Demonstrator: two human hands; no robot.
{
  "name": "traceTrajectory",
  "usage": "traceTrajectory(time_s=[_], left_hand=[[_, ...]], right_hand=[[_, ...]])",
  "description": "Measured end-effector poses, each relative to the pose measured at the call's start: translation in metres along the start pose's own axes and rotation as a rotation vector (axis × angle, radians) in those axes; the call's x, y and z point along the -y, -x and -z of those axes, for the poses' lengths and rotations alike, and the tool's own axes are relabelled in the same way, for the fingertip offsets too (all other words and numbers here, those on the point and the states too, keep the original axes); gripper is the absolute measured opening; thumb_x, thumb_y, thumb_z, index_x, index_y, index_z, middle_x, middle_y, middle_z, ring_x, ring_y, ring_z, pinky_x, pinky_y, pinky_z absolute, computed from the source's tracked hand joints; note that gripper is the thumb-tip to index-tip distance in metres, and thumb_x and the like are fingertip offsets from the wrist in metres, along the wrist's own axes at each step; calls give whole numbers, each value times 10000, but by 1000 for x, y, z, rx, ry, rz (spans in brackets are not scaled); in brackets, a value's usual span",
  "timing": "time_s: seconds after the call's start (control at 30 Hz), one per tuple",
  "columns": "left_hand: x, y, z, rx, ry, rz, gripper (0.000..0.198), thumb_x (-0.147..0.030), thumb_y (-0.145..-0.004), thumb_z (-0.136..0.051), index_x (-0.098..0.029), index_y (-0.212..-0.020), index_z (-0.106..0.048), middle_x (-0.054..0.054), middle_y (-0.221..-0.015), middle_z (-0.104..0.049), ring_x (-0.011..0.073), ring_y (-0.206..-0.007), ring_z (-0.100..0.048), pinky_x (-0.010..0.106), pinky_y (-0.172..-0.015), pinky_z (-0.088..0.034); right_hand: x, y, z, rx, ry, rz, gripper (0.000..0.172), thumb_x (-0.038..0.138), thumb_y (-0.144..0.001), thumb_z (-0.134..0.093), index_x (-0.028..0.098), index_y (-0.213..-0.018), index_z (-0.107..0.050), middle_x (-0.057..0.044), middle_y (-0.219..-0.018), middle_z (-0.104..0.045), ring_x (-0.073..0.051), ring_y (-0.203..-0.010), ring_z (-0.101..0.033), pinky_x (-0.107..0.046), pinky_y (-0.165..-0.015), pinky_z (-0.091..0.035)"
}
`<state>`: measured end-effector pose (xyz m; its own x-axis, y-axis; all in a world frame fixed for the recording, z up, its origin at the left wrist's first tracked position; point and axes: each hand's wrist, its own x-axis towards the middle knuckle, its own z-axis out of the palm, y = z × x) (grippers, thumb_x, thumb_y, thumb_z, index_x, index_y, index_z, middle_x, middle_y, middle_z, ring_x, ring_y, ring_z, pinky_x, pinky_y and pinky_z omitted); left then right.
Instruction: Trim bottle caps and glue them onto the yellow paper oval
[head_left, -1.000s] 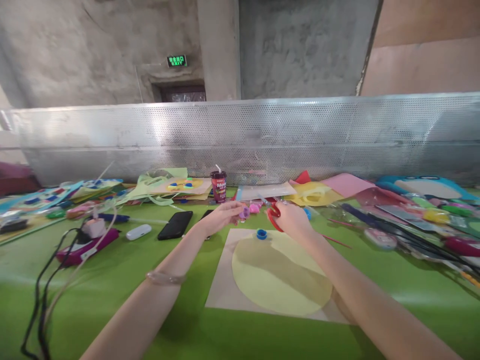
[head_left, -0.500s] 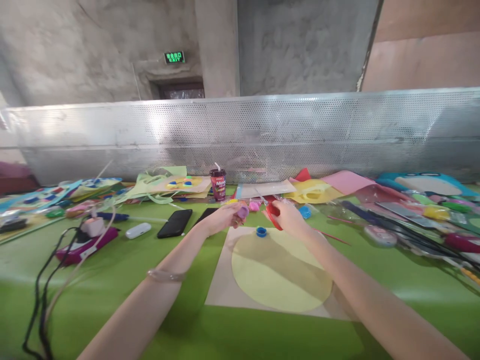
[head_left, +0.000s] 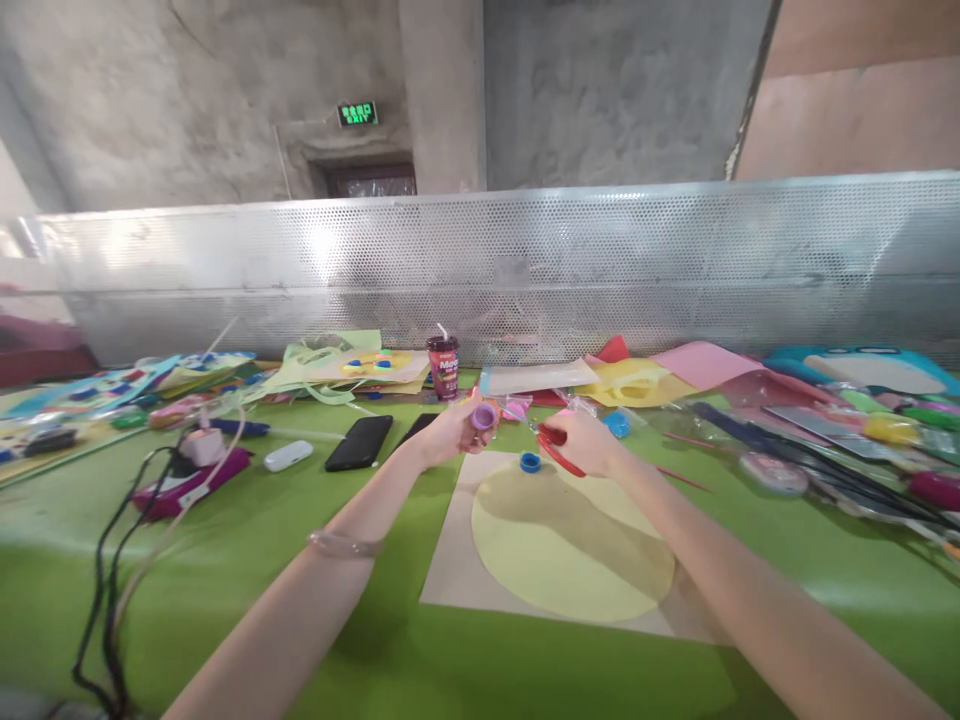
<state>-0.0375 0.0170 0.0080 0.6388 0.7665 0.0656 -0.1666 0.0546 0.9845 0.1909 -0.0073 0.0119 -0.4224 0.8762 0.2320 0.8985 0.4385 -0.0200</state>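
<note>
A small purple bottle cap (head_left: 484, 416) is gripped in the fingers of my left hand (head_left: 448, 428), its hollow side toward me. My right hand (head_left: 581, 440) is closed round the red handles of a pair of scissors (head_left: 559, 455), whose blades point left toward the cap. Below both hands lies a pale sheet (head_left: 456, 560) bearing a large light-yellow paper oval (head_left: 570, 550). On the oval's top edge sits a blue bottle cap (head_left: 530, 463). A pink piece (head_left: 516, 409) lies behind, between the hands, and a crumpled blue piece (head_left: 616, 424) lies beyond my right hand.
Left of the sheet are a black phone (head_left: 359, 443), a white case (head_left: 288, 456) and a magenta power strip (head_left: 191, 485) with cables. A drink cup (head_left: 444, 368) stands at the back before a perforated metal panel (head_left: 615, 260). Coloured paper (head_left: 705, 367) and tools crowd the right.
The scissors have turned from pointing away to pointing left, toward the purple cap. My left hand has tilted the cap slightly. The whole view has shifted a little.
</note>
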Motion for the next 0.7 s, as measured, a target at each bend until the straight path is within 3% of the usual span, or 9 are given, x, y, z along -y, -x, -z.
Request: traceTrajectory(time_s=[0.3,0.7], left_hand=[[-1,1,0,50,69,38,433,-548,-791,-460,-131,-701,-533,3,-594,-472,80,-490,-399,199,-441,-289],[0,0,-1,78,104,34,457,-553,-806,-428,-126,-675,-524,9,-558,-462,88,-475,-391,204,-442,-282]], right_hand=[[4,3,3,60,4,59,213,328,-880,-497,149,-964,-576,-31,-926,-602,-136,-773,-583,-327,-694,-496],[10,4,3,29,74,51,207,325,-884,-492,149,-949,-579,-25,-898,-605,-127,-745,-583,-316,-678,-497]])
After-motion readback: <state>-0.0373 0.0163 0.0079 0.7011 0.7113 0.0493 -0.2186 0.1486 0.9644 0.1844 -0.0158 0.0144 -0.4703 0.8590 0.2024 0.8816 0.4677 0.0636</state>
